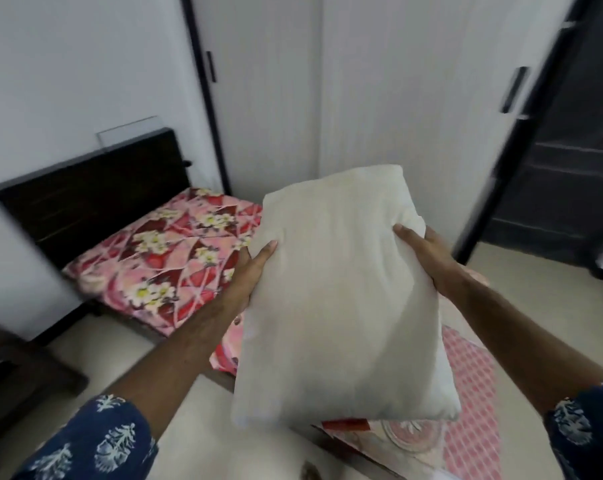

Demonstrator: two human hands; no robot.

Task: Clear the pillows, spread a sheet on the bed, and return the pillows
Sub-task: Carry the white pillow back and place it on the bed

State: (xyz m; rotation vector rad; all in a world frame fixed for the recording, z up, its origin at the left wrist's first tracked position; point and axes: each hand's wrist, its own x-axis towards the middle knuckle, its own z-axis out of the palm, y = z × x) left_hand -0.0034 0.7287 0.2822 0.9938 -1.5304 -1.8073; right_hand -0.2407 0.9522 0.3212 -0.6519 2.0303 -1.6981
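- A plump, off-white fabric pillow (338, 299) is held up in the air between both hands, in front of the person and above the floor beside the bed; it touches nothing else.
- The left hand (250, 271) is pressed against the pillow's left edge, thumb laid on the front face; the other fingers are hidden behind the fabric, so the depth of that hold cannot be told.
- The right hand (424, 252) is clamped on the upper right edge, its fingers dug into the soft filling so that the cover is creased there.
- Both holds sit on the upper half, so the heavy lower end hangs free. A slip is judged possible if either hand is loosened, since only soft, yielding stuffing is squeezed.
- A low bed (85, 195) with a dark wooden headboard is seen to the left, covered by a pink and red floral sheet (175, 258). If the pillow is tossed rather than set down, the sheet could be rumpled or dragged off its line.
- A pink patterned mat (473, 393) and some red and white items, too blurred to be identified, lie on the floor below the pillow. They are hidden from the person by the pillow itself, so a stumble or a pillow dropped onto them is judged a risk.
- White wardrobe doors (397, 98) stand close behind; a wide swing could be stopped by them.
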